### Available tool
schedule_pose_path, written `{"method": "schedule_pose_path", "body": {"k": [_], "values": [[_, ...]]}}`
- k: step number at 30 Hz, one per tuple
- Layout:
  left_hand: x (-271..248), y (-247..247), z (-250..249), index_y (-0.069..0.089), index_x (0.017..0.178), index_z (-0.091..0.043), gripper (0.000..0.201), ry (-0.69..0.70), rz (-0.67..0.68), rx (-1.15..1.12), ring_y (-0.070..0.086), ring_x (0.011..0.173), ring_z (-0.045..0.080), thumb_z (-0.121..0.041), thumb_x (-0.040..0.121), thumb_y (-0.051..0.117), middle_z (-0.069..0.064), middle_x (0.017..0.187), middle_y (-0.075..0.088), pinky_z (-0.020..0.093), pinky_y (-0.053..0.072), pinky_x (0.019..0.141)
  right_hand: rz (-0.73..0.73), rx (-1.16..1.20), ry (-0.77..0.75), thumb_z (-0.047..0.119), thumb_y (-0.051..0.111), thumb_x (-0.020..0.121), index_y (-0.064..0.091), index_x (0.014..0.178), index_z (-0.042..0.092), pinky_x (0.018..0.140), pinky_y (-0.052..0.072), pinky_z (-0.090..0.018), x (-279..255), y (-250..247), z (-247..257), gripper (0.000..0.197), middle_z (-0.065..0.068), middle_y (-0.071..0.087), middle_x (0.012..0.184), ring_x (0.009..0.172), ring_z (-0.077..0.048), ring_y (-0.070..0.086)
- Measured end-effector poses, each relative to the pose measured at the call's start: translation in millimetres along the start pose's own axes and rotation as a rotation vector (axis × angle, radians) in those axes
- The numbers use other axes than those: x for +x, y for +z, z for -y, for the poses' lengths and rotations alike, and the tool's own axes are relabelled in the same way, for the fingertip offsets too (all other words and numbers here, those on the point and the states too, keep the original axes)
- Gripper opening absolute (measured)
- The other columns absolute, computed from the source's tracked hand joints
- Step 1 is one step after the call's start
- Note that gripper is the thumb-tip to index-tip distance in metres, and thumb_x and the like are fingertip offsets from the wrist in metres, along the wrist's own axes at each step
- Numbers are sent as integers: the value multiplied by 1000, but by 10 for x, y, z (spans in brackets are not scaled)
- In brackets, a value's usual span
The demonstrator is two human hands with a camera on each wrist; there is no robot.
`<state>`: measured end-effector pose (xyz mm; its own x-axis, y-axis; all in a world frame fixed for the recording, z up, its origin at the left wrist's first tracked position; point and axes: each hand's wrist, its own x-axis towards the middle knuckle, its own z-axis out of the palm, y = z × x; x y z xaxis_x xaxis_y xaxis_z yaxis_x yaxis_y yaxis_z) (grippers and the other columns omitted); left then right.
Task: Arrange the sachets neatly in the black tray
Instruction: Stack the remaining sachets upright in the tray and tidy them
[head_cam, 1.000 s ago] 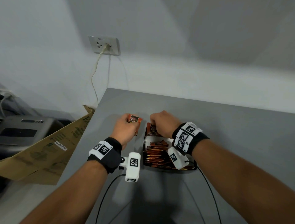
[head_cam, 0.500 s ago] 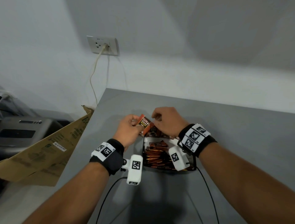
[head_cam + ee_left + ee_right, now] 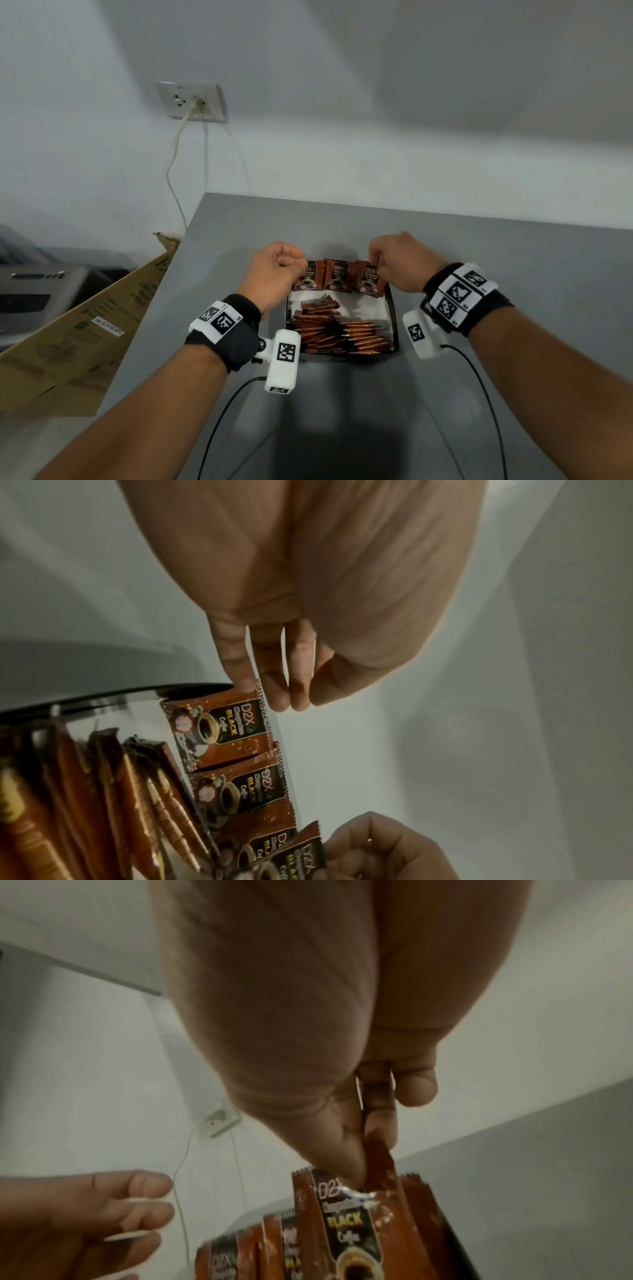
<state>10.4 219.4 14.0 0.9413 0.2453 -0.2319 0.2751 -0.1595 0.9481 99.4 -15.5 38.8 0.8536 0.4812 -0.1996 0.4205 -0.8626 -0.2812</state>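
head cam: both hands pinch upright sachets (image 3: 335,278) at black tray's (image 3: 394,318) far end.

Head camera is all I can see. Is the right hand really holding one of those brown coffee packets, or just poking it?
Observer: Holding. In the right wrist view the right hand pinches the top edge of a brown foil sachet between thumb and finger.
Operator: What about the other hand?
Observer: In the left wrist view the left hand has its fingertips touching the top of the brown sachet at the row's left end, beside the black plastic tray.
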Motion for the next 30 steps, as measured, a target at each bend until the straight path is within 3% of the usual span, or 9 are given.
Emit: {"method": "schedule_pose_path", "body": {"k": [5,9,15,19,21,23,26,30], "values": [[-19,36,6,66,100,-15,16,1,20,67,70,87,21,-6,88,69,9,95,73,33,55,81,-21,4,13,-1,56,89,65,87,22,71,58,-35,27,213,-68,25,1,63,89,77,-19,63],[-30,13,10,65,101,-13,15,-13,36,76,69,81,16,-5,89,68,8,93,72,27,51,72,-49,-4,17,-1,53,89,64,86,22,71,59,-39,52,282,-104,26,0,63,86,76,-21,63],[-50,-9,31,65,101,-11,14,-18,46,76,69,78,16,-4,89,68,6,89,72,28,52,71,-101,-9,8,1,52,90,64,88,18,67,56,-35,28,347,-127,21,0,65,84,76,-21,62],[-74,-17,30,64,100,-17,16,21,106,195,70,87,17,-5,90,68,4,94,74,24,52,74,-114,15,16,5,57,89,62,87,18,71,55,-37,13,356,-151,14,1,59,86,82,-21,59],[-98,-29,25,62,101,-19,25,31,181,290,68,93,15,2,87,66,2,99,71,17,51,68,-156,20,-9,12,62,89,63,90,18,77,50,-33,-4,323,-142,6,2,57,90,88,-18,54],[-105,-43,46,61,102,-21,36,32,242,354,66,97,16,8,81,67,3,102,68,18,54,72,-190,51,-61,18,66,88,66,92,17,80,45,-29,-39,273,-84,4,2,58,93,93,-16,51],[-103,-62,89,60,102,-29,45,55,285,482,63,98,13,1,74,77,-5,102,66,28,54,84,-74,230,-154,24,70,87,73,100,19,75,47,-23,-113,213,149,14,5,66,95,86,-11,60],[-134,-70,90,58,107,-26,48,68,355,558,58,90,9,0,73,78,-7,100,62,22,45,73,172,215,-248,39,70,88,71,114,24,75,50,-23,-98,303,448,30,10,68,98,83,-4,62]]}}
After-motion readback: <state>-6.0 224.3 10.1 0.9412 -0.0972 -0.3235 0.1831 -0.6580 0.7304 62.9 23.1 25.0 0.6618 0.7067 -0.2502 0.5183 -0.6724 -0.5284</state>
